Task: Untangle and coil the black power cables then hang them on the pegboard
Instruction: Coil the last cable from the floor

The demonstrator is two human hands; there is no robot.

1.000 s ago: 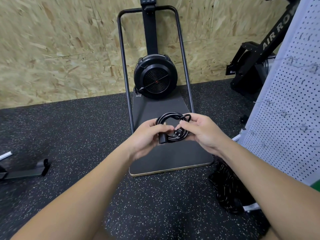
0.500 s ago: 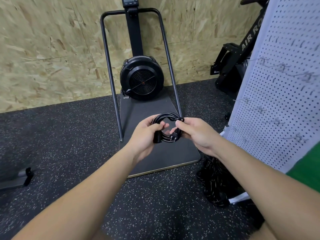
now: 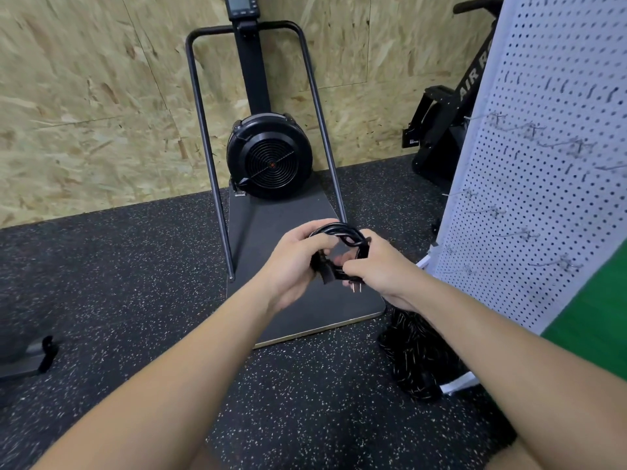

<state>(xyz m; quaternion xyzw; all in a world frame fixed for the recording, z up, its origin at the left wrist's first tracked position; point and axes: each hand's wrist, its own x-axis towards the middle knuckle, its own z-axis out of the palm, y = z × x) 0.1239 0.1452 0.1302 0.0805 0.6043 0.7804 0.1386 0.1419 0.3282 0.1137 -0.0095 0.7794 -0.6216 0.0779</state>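
Note:
A black power cable [image 3: 341,230] is wound into a small tight coil, held in front of me over the floor. My left hand [image 3: 291,262] grips its left side, fingers curled round the loops and a black connector. My right hand [image 3: 380,269] grips the right side, and the pronged plug [image 3: 355,286] pokes out below its fingers. The white pegboard [image 3: 543,205] stands at the right, with several metal hooks [image 3: 519,234] sticking out of it. The coil is well left of the board, touching no hook.
A black fan machine [image 3: 269,156] with a tall tube frame stands on a dark platform [image 3: 305,317] ahead. A pile of black speckled rope [image 3: 414,357] lies by the pegboard's foot. An air rower [image 3: 451,123] stands behind the board. Black rubber floor, OSB wall.
The view has swung right, bringing more of the pegboard in. My hands have turned the coil slightly; the plug's prongs now point down below my right hand.

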